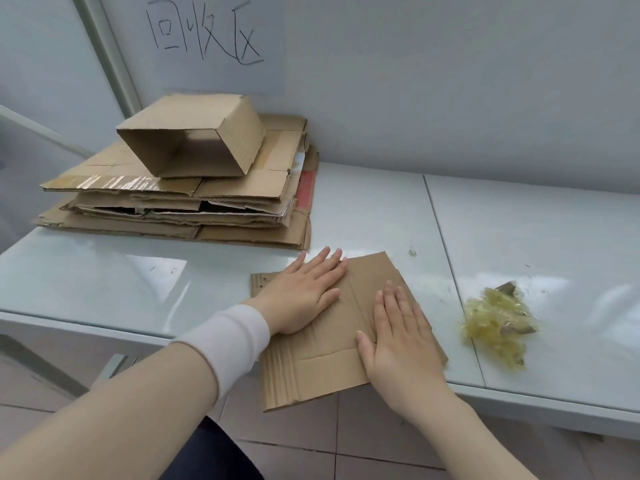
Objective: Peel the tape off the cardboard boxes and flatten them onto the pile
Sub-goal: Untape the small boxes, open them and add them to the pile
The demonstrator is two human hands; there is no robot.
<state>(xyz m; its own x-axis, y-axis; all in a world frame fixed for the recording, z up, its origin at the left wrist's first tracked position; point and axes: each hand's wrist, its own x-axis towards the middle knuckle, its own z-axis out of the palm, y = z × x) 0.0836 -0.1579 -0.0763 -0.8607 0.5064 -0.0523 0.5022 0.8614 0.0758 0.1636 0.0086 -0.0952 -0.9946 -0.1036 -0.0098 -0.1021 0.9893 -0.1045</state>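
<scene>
both hands flat, fingers straight, pressing flattened box (pixel 332 344) at lower centre. left hand (pixel 304 292) on its upper left part, right hand (pixel 398 337) on right part, hands close but apart. box overhangs near edge of surface (pixel 519 237). pile (pixel 194 206) upper left, open box (pixel 194 140) on top. tape wad (pixel 498 320) right.

glossy table (pixel 104 289) | paper sign (pixel 214 46) (handwritten) on wall (pixel 450 81) | tiled floor (pixel 346 441)
</scene>
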